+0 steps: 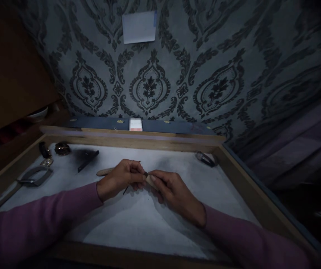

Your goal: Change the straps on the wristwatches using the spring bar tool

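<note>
1. A person's right hand grasps a pale beige, flat strip above the middle of a white-surfaced, wood-rimmed bench.
2. The left hand meets it at the strip's upper end, fingers bent inward; what they grip cannot be told.
3. A beige, round-ended strap shows beside the left wrist.
4. Farther left lies a slim black bar; a dark-strapped wristwatch rests near the far right corner.
</note>
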{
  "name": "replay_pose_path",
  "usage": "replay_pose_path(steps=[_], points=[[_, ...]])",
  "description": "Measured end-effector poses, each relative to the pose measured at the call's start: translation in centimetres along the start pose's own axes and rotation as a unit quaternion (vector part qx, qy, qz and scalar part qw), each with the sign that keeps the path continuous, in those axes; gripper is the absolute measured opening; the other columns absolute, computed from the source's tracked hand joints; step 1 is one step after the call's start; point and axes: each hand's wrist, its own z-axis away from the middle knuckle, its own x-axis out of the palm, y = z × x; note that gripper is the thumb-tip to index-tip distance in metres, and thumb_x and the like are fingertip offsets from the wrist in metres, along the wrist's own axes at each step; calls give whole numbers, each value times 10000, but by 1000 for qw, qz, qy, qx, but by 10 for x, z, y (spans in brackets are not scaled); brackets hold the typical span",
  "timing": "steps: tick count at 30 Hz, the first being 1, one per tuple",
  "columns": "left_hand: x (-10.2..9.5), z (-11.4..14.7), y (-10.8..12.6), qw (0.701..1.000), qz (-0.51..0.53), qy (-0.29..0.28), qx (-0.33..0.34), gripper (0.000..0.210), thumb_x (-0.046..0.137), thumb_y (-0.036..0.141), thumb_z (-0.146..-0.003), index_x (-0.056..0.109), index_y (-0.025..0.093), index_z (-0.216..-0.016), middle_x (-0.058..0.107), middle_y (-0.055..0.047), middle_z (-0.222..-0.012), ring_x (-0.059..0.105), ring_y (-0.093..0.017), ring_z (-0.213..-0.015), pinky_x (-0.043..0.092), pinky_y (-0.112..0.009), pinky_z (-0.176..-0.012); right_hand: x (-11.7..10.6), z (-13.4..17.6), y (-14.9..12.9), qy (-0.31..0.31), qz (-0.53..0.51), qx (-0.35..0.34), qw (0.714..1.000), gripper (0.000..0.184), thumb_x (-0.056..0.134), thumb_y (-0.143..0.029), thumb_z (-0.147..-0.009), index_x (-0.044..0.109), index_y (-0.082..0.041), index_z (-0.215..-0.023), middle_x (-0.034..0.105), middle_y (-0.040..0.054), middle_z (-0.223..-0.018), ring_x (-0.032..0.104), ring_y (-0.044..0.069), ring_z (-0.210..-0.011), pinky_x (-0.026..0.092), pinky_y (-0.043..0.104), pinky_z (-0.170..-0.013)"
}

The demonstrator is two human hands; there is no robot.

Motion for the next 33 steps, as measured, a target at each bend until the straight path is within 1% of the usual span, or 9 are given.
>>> replay_pose_path(steps=[5, 13, 18, 23, 26, 28, 30, 31, 33], points=[[0, 0, -2, 1000, -18, 3, 5, 186, 725, 230, -602, 569, 146, -660, 634, -5, -542, 546, -93, -445, 415, -200, -455, 0, 0, -3, -5, 30, -1, 1000, 339, 387, -290, -958, 562, -183, -688, 474, -44, -476, 454, 99, -421, 385, 211, -458], [0, 0, -5, 1000, -29, 1, 9, 187, 735, 232, -616, 580, 146, -674, 642, -5, -545, 565, -101, -461, 404, -190, -442, -2, 2, -3, -25, 53, 13, 998, 340, 378, -264, -969, 523, -185, -672, 492, -40, -499, 452, 91, -404, 367, 203, -443], [0, 0, -4, 1000, -20, -3, 10, 194, 734, 226, -606, 564, 149, -659, 639, 0, -532, 558, -96, -447, 418, -194, -447, -3, 1, -2, -39, 88, 1, 995, 328, 347, -262, -977, 515, -191, -704, 491, -35, -524, 426, 96, -419, 339, 214, -447], [3, 1, -5, 1000, -16, -2, 13, 216, 747, 246, -606, 564, 148, -667, 628, 7, -530, 547, -90, -439, 423, -198, -450, -2, -1, 4, -21, 137, -18, 990, 301, 344, -273, -975, 460, -209, -705, 499, -22, -572, 452, 119, -491, 340, 237, -509], [3, 2, -3, 1000, -19, -7, 21, 264, 768, 305, -616, 569, 146, -683, 628, 3, -566, 552, -92, -464, 436, -208, -474, -2, -3, 7, -7, 139, -30, 990, 298, 339, -274, -966, 447, -212, -695, 494, -19, -575, 449, 128, -509, 343, 245, -527], [-1, 3, 4, 998, -48, -27, 19, 287, 763, 356, -648, 585, 141, -713, 637, -10, -604, 567, -103, -510, 443, -214, -496, -3, -4, 9, -6, 112, -23, 993, 300, 348, -288, -963, 442, -214, -688, 482, -23, -566, 426, 123, -491, 332, 240, -504], [-10, 3, 15, 992, -118, -48, 20, 283, 721, 387, -716, 616, 132, -776, 645, -24, -645, 574, -116, -560, 420, -208, -496, -4, -5, 10, -12, 69, -3, 998, 316, 356, -323, -967, 437, -215, -681, 461, -33, -546, 394, 112, -460, 309, 228, -463], [-15, 3, 21, 984, -168, -45, 28, 269, 681, 389, -761, 626, 130, -811, 644, -26, -658, 563, -116, -565, 386, -201, -479, -5, -5, 11, -14, 48, 10, 999, 326, 365, -345, -967, 435, -215, -676, 450, -37, -538, 377, 106, -445, 296, 222, -443], [-26, 2, 31, 967, -242, 6, 81, 199, 609, 336, -811, 610, 138, -800, 627, -16, -660, 536, -111, -559, 355, -202, -486, -7, -7, 14, -13, 10, 34, 999, 342, 390, -385, -959, 424, -216, -664, 433, -45, -531, 350, 96, -426, 269, 215, -415]])
